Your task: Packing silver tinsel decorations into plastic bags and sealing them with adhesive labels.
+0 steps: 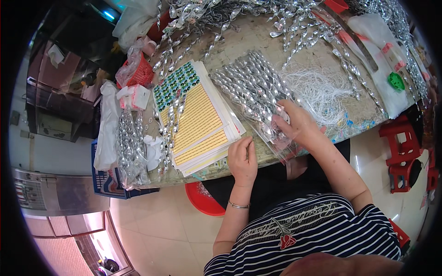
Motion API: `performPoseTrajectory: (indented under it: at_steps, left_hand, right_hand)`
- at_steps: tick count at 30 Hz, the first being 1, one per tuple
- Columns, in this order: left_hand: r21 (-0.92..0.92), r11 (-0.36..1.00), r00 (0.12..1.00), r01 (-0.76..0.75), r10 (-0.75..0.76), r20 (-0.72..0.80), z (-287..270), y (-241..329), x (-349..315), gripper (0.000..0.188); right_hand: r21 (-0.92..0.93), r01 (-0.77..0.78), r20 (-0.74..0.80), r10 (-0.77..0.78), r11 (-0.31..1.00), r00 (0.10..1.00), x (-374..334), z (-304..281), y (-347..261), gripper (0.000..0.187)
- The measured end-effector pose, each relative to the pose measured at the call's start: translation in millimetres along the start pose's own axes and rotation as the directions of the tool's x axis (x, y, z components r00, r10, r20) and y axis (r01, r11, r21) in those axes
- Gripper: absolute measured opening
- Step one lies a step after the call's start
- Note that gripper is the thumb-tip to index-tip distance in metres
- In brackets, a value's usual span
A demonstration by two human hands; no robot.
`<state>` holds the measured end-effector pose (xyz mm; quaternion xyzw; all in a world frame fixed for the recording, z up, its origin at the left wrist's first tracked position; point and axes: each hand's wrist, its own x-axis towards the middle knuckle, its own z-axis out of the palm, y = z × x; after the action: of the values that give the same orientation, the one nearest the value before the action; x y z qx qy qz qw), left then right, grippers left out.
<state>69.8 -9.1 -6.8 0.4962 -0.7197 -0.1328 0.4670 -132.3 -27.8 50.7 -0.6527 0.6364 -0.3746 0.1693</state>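
Note:
A clear plastic bag of silver twisted strips (251,85) lies slantwise on the worktable. My right hand (297,122) grips its near right part, with the thumb on top of the plastic and the other fingers partly hidden. At the table's front edge rests my left hand (242,158), its fingers loosely curled and nothing visible in them. Just left of it is a stack of printed sheets (198,124) with a yellow pattern. A sheet of green round stickers (179,85) lies at the stack's far end. Loose silver twisted strips (171,119) lie across the sheets.
White thin strings (320,92) lie tangled right of the bag. Silver strips (216,11) heap along the far side. Another filled bag (131,147) hangs over the left edge near a red basket (142,71). A green clip-like piece (395,81) and red stools (399,140) are at right.

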Motion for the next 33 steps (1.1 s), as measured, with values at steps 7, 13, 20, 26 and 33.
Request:
performPoseTrajectory:
  at_steps: [7,13,20,26,33]
  left_hand:
    - [0.017,1.0,1.0,-0.006,0.005,0.028,-1.1,1.1,-0.4,0.014]
    - [0.033,0.999,0.999,-0.026,0.025,0.033,-0.3,2.7,-0.6,0.014]
    - [0.071,0.996,0.998,-0.047,0.045,0.033,0.0,1.4,-0.1,0.014]
    - [0.054,0.997,0.998,-0.057,0.055,0.04,0.6,0.4,0.4,0.015]
    - [0.07,0.995,0.997,-0.065,0.062,0.045,0.8,1.8,1.1,0.015]
  right_hand:
    - [0.013,-0.244,0.155,0.239,0.97,0.959,0.2,-10.3,-10.4,0.029]
    - [0.035,-0.018,-0.036,0.019,0.999,0.999,-11.7,-0.3,6.6,0.029]
    - [0.104,-0.026,0.041,0.022,0.994,0.999,-30.5,-18.6,4.0,0.048]
    - [0.04,-0.007,0.051,0.005,0.999,0.999,-57.6,-38.3,10.6,0.057]
    - [0.043,-0.071,0.097,0.067,0.997,0.993,-70.1,-53.0,13.1,0.06]
